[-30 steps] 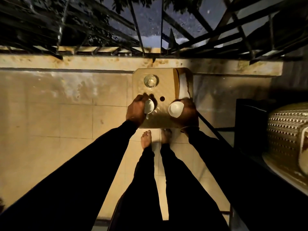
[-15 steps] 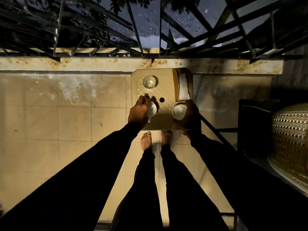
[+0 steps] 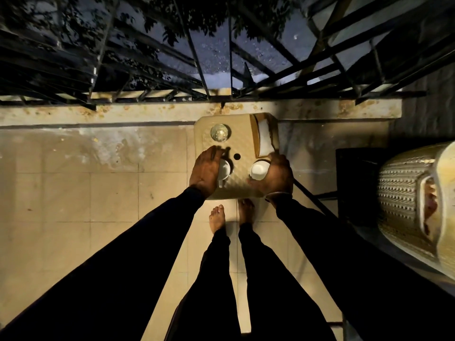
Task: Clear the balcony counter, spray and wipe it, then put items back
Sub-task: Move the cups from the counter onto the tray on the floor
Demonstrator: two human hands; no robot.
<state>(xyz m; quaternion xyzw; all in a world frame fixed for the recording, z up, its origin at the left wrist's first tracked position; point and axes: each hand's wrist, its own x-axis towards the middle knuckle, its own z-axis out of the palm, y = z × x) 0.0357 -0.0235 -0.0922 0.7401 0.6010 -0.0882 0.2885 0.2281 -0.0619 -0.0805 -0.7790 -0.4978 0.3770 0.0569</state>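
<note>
We reach both dark-sleeved arms forward toward twelve o'clock, left hand (image 3: 206,173) and right hand (image 3: 278,175) each curled closed, bare feet (image 3: 218,216) below.

A small square stool (image 3: 240,143) stands against the balcony ledge (image 3: 98,114). The left hand (image 3: 205,172) wraps a white cup (image 3: 223,169) at the stool's left side; the right hand (image 3: 277,175) wraps another cup (image 3: 258,170). A glass (image 3: 220,132) stands behind, with what may be a cloth (image 3: 264,139) at right.

2 white cups (image 3: 258,170) + clear glass (image 3: 220,133) upright on tan counter (image 3: 242,146)
</note>
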